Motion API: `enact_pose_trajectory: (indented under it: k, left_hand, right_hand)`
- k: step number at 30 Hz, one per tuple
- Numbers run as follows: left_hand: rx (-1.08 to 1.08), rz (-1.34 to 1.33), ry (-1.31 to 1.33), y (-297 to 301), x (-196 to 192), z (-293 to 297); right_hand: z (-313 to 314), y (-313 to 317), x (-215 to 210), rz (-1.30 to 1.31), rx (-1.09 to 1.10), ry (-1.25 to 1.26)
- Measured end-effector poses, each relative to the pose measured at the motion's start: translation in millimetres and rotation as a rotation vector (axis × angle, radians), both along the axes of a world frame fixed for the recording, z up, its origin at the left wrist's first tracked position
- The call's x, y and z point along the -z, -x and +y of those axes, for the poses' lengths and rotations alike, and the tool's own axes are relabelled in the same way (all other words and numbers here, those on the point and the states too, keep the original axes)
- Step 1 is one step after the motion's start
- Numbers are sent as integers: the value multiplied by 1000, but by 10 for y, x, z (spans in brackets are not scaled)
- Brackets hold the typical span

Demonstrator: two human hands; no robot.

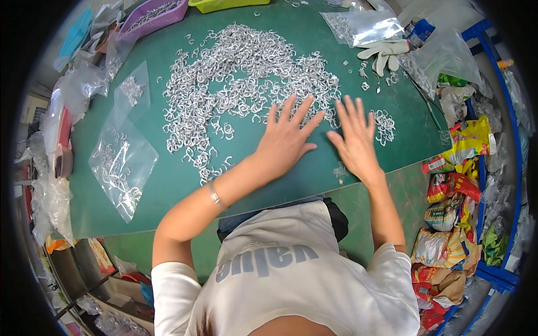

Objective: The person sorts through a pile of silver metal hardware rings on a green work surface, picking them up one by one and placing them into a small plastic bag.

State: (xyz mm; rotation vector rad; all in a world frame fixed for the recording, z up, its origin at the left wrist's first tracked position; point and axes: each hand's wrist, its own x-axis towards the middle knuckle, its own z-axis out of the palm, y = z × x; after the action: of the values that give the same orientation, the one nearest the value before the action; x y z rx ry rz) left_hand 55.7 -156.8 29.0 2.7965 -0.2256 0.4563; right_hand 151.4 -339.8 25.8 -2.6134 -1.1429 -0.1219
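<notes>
A wide heap of small silver metal hooks (246, 67) is spread over the green table (168, 185). My left hand (286, 137) lies flat, fingers spread, at the heap's near edge, fingertips touching the hooks. My right hand (356, 137) lies flat beside it with fingers apart, next to a small separate cluster of hooks (385, 124) on its right. Neither hand holds anything. A metal bracelet (214, 195) is on my left wrist.
Clear plastic bags with hooks (120, 162) lie at the table's left. A purple tray (151, 17) and a yellow-green tray (224, 4) stand at the back. A white work glove (384, 51) and empty bags lie back right. Snack wrappers (454, 185) fill a blue-framed bin at right.
</notes>
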Motion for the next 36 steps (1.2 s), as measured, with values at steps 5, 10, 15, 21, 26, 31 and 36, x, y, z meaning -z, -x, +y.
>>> enact_pose_trajectory:
  k: [5, 10, 15, 21, 26, 31, 36]
  left_hand:
    - [56, 84, 0, -50, 244, 144]
    - [36, 54, 127, 327, 107, 472]
    - [-143, 4, 163, 322, 59, 534]
    - [-308, 45, -1, 315, -56, 556]
    - [-111, 123, -37, 64, 34, 161]
    - [3, 192, -112, 336, 137, 250]
    - [-141, 267, -122, 551, 44, 593]
  right_hand:
    - [171, 453, 128, 222, -153, -181]
    - [16, 200, -86, 223, -220, -167]
    - [60, -86, 115, 114, -76, -61]
    - [146, -107, -145, 316, -219, -297]
    - [498, -403, -22, 161, -255, -191]
    - [243, -6, -105, 286, -464, -28]
    - [-43, -159, -53, 381, -421, -160]
